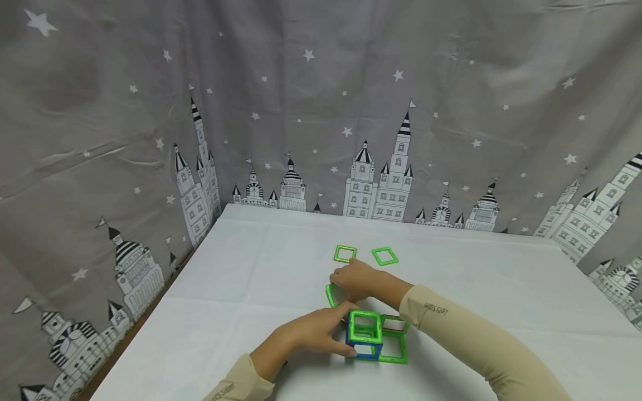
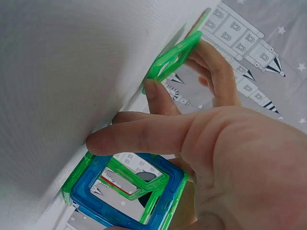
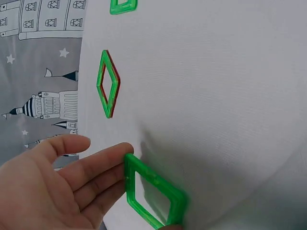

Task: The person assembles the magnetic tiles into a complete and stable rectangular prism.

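In the head view my left hand [image 1: 318, 331] grips a see-through cube of magnetic tile frames [image 1: 365, 339], thumb in front and fingers at its left side. A blue square tile [image 2: 88, 197] faces the left wrist camera. Behind the cube, my right hand [image 1: 357, 280] touches one edge of a green square tile [image 3: 156, 178] with its extended fingers [image 3: 103, 165]. That tile stands up from the table, tilted. A fingertip at its lower corner in the right wrist view appears to be my left hand's. A flat green square tile [image 1: 393, 359] adjoins the cube's right side.
An upright tile with a red edge [image 1: 394, 317] stands right of the cube, near the right sleeve [image 1: 463, 328]. Farther back on the white table [image 1: 251, 256] lie a yellowish-green tile [image 1: 346, 247] and a green tile [image 1: 388, 263]. A grey castle-print curtain [image 1: 321, 100] hangs behind.
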The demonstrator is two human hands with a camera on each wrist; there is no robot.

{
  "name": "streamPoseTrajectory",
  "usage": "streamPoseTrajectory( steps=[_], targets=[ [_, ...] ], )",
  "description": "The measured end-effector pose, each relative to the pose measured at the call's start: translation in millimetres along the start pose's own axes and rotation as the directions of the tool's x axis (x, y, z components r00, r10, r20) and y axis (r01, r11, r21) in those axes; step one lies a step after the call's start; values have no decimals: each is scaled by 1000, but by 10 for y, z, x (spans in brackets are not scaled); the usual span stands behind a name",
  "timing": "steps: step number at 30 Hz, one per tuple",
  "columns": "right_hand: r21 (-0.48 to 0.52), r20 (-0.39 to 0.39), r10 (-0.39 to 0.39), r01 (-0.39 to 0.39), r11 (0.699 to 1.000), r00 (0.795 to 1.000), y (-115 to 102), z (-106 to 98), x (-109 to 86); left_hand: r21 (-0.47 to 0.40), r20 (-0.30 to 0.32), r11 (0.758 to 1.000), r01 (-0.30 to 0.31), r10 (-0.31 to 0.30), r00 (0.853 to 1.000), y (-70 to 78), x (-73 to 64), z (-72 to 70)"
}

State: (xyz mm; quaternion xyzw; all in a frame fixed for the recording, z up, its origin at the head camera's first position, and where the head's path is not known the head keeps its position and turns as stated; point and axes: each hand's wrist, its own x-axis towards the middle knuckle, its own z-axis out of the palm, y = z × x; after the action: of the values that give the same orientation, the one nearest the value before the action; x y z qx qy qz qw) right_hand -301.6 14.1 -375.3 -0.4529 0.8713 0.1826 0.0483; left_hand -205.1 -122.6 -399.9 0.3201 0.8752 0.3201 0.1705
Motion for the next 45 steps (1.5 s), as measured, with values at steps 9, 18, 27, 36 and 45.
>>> streamPoseTrajectory(
  steps=[9,18,27,36,45],
  targets=[
    [316,-218,155,-81,945,964,291,-192,-600,5,-2,1000,20,-20,1000,6,11,8],
    [358,-259,181,-80,930,949,31,-39,-1492,35,-29,998,55,-54,998,-25,-13,-48],
    [357,-280,161,-53,933,946,-64,82,-1564,24,-19,999,31,-30,999,-34,-3,-24],
    [363,-284,174,-63,929,943,-100,148,-1565,22,-21,1000,18,-17,1000,3,25,-11],
    [354,-289,179,-69,933,940,-79,174,-1619,20,-15,999,24,-24,1000,6,34,13]
  ],
)
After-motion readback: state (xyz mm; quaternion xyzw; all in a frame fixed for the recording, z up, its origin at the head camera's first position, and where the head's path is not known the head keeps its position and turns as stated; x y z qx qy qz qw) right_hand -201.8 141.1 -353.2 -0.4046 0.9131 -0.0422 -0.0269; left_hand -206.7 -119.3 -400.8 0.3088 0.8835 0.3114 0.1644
